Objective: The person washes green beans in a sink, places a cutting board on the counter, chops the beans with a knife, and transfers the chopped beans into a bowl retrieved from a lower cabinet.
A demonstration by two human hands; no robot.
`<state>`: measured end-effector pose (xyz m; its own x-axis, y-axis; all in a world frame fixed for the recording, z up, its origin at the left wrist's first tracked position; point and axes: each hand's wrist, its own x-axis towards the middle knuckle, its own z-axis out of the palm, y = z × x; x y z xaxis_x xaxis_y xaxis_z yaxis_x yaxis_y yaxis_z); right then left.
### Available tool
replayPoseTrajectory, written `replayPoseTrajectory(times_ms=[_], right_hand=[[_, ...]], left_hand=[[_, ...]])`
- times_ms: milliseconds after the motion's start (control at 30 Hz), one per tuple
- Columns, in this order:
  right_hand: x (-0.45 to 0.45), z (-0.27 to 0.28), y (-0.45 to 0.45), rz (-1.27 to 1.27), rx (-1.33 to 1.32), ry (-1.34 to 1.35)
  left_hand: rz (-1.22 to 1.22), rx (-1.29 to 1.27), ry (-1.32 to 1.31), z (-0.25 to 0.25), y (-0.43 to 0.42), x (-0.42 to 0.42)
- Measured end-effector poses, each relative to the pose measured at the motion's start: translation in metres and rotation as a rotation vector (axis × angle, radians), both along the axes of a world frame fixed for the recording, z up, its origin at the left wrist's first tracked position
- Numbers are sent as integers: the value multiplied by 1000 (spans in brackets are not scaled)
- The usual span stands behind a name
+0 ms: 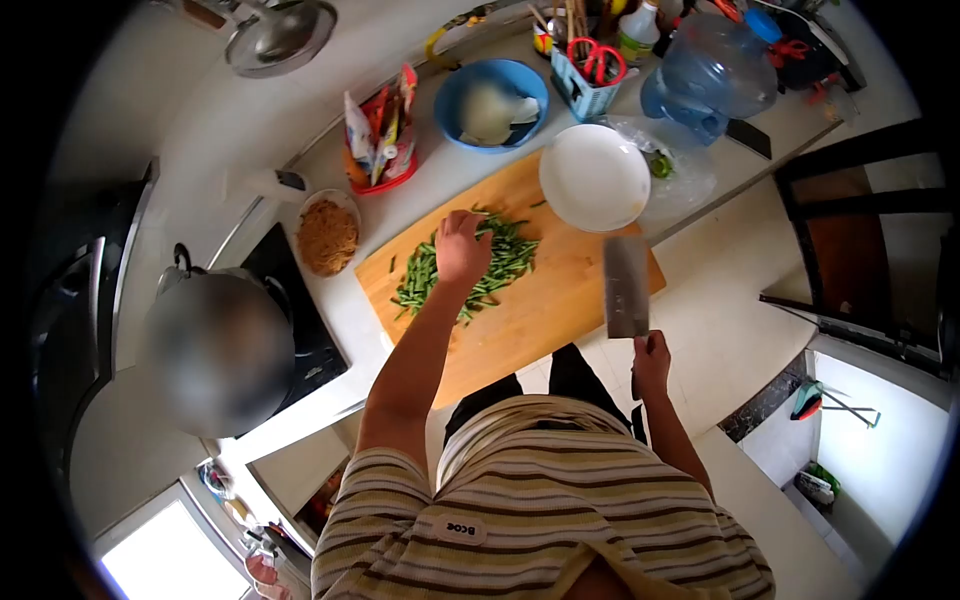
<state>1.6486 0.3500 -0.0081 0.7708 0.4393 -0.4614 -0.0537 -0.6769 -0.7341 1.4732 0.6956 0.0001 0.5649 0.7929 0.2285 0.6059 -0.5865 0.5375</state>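
Cut green beans [510, 257] lie in a loose heap on the wooden cutting board [570, 300]. My left hand [463, 247] rests on the top of this heap, its thumb apart from its fingers and nothing visible held in it. With my right hand [651, 365] I grip a cleaver [626, 290] by the handle. Its broad blade points away from me, over the board's right end. A white plate [594, 177] sits just past the blade, overlapping the board's far right corner.
Behind the board stand a blue basin [491, 135], a red basket of packets [385, 175] and a utensil holder [583, 92]. To the left are a bowl of brown food [328, 237] and a wok [218, 350] on the stove. A large plastic bottle [712, 75] stands back right.
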Motion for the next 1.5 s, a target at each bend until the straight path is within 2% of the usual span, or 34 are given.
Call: replayPoseTrajectory(times_ms=[33,67,167,200,267,300,433,500,567,733,833,900,933,1000,1033,1067,1100,1167,1233,1267,1300,1333,1400,1433,1500], right_hand=[[1,-12,2,-34,52,-14],[7,-47,-6,-42,28,-177],[24,-20,34,-120,350,-172],[32,-28,43,-120,353,-176],[48,-49,46,-185,431,51],[49,-37,56,-204,384,120],[52,-47,57,-216,365,126],[50,-40,63,-183,374,130],[49,-35,69,-203,415,175],[52,-50,91,-231,508,207],[57,-50,104,-218,529,226],[48,-40,109,-212,552,257],[42,-34,108,-234,552,189],[33,-12,98,-269,545,107],[25,0,88,-154,364,21],[17,6,80,-40,179,-61],[3,4,76,-73,206,-22],[-23,15,79,130,38,26],[-44,-22,79,352,26,-148],[-56,-26,86,321,93,-141],[-70,-31,95,290,159,-132],[-82,-37,105,245,141,-155],[-98,-56,122,217,71,-205],[-106,-67,129,185,105,-166],[-124,-49,153,48,182,110]], left_hand=[[46,36,17,9,-1,-19],[97,-42,42,10,-4,-41],[208,-6,91,14,-25,-111],[246,-59,171,13,-35,-132],[303,-56,201,14,-63,-161],[348,-98,236,9,-75,-175],[549,-287,272,-27,-103,-220],[611,-384,236,-32,-108,-229],[669,-627,82,-33,-102,-229],[656,-532,179,-24,-91,-224],[644,-547,69,-11,-83,-216],[642,-456,236,-5,-79,-218],[631,-456,238,-4,-75,-216],[530,-172,290,12,-61,-197],[391,-112,172,-2,-47,-194],[284,-128,109,6,-32,-177],[176,-148,48,16,-17,-154],[-59,-51,1,11,16,-112],[-245,0,50,5,45,-71],[-254,-4,41,4,55,-53],[-304,-32,181,1,61,-37],[-355,-57,323,-1,65,-27],[-386,-89,354,-10,66,-16],[-403,-111,388,-13,64,-13],[-415,-105,423,-11,57,-12]])
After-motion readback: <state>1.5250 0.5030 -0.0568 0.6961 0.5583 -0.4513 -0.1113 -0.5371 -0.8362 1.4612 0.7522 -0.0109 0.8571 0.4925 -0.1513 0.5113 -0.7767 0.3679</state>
